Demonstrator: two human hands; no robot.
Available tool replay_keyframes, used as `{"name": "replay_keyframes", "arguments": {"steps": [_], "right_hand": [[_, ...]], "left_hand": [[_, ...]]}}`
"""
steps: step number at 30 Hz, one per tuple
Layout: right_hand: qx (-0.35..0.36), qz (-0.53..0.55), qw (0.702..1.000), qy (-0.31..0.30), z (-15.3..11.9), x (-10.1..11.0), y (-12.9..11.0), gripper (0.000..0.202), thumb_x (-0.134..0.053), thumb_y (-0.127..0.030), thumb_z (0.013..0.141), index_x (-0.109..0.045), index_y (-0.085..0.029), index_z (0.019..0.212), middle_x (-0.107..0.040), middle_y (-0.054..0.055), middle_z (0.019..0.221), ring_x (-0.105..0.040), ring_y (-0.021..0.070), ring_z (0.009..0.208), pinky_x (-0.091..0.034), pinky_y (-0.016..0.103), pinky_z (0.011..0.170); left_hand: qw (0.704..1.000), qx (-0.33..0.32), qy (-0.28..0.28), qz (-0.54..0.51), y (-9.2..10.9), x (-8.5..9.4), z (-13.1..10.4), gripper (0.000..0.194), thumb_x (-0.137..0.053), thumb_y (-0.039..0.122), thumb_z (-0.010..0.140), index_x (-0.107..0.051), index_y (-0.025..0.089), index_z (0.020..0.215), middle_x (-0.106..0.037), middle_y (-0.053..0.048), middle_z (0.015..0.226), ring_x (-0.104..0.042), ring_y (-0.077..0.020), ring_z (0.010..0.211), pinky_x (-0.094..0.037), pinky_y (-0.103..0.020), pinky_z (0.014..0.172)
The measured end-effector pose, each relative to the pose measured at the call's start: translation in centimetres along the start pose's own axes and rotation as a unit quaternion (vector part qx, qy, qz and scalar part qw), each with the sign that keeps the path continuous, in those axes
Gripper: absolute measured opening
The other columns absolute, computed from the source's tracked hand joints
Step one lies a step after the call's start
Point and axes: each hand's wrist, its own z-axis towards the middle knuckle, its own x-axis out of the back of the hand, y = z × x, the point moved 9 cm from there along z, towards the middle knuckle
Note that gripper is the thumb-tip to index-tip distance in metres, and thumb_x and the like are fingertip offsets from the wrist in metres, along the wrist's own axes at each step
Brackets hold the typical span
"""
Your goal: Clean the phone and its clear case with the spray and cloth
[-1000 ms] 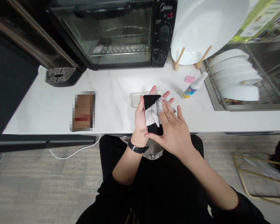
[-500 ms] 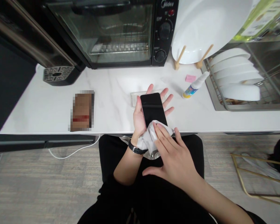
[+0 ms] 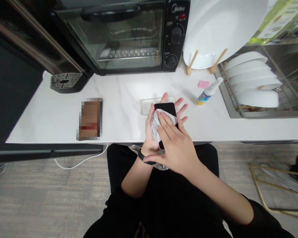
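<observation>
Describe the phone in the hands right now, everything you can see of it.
The phone is a black slab with a glossy dark screen facing up and rounded corners. It lies in the palm of the left hand over the counter's front edge. The right hand presses a pale grey cloth onto its lower part, so only the top end shows.

**Phone wiped over the counter edge**

Left hand cradling a black phone, screen up. Right hand pressing a grey cloth flat against it. Clear case just behind on white counter; spray bottle near.
</observation>
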Motion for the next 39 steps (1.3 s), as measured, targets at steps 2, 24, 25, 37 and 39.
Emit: {"name": "replay_keyframes", "arguments": {"steps": [2, 24, 25, 37, 39], "right_hand": [[-0.004, -0.009, 1.0, -0.015, -2.2, -0.1, -1.0, 0.097, -0.058, -0.081, 0.096, -0.053, -0.004, 0.156, -0.037, 0.025, 0.177, -0.038, 0.0375, 0.167, -0.025, 0.062, 0.138], [-0.001, -0.011, 1.0, -0.005, 1.0, 0.0, 0.8, 0.107, -0.047, -0.089, 0.096, -0.053, 0.001, 0.154, -0.036, 0.028, 0.177, -0.032, 0.0391, 0.169, -0.021, 0.062, 0.14], [0.01, -0.012, 1.0, -0.016, 0.1, -0.2, 0.0, 0.106, -0.047, -0.089, 0.096, -0.054, 0.0, 0.154, -0.035, 0.026, 0.178, -0.032, 0.0377, 0.169, -0.022, 0.06, 0.14], [-0.066, -0.037, 0.997, 0.008, -4.4, 0.5, 2.0, 0.101, -0.039, -0.087, 0.099, -0.054, -0.003, 0.153, -0.043, 0.03, 0.172, -0.041, 0.0415, 0.164, -0.03, 0.066, 0.134], [-0.078, -0.027, 0.996, 0.016, -2.3, 0.5, 3.1, 0.103, -0.037, -0.087, 0.1, -0.051, -0.001, 0.156, -0.04, 0.032, 0.173, -0.037, 0.0423, 0.166, -0.029, 0.068, 0.134]], "left_hand": [[1.0, 0.005, -0.019, -0.012, 0.3, -0.2, 0.0, 0.063, -0.019, 0.063, 0.113, -0.028, 0.047, 0.173, -0.051, 0.0, 0.173, -0.038, -0.0279, 0.167, -0.023, -0.061, 0.138], [0.998, -0.001, -0.065, 0.007, -0.2, 0.0, 0.6, 0.066, -0.022, 0.067, 0.111, -0.03, 0.044, 0.173, -0.049, 0.002, 0.174, -0.029, -0.0257, 0.17, -0.023, -0.057, 0.14], [0.998, 0.0, -0.058, 0.011, 0.0, 0.3, 0.6, 0.066, -0.021, 0.066, 0.112, -0.027, 0.044, 0.174, -0.052, 0.0, 0.172, -0.036, -0.0256, 0.168, -0.024, -0.057, 0.139], [1.0, -0.012, -0.022, -0.014, 0.7, 0.9, 1.0, 0.064, -0.022, 0.067, 0.113, -0.027, 0.045, 0.173, -0.05, -0.001, 0.174, -0.039, -0.031, 0.166, -0.024, -0.064, 0.137], [1.0, -0.003, -0.027, -0.005, 0.4, 0.5, 1.0, 0.065, -0.025, 0.064, 0.113, -0.025, 0.042, 0.175, -0.049, -0.001, 0.174, -0.035, -0.0301, 0.168, -0.023, -0.062, 0.138]]}}
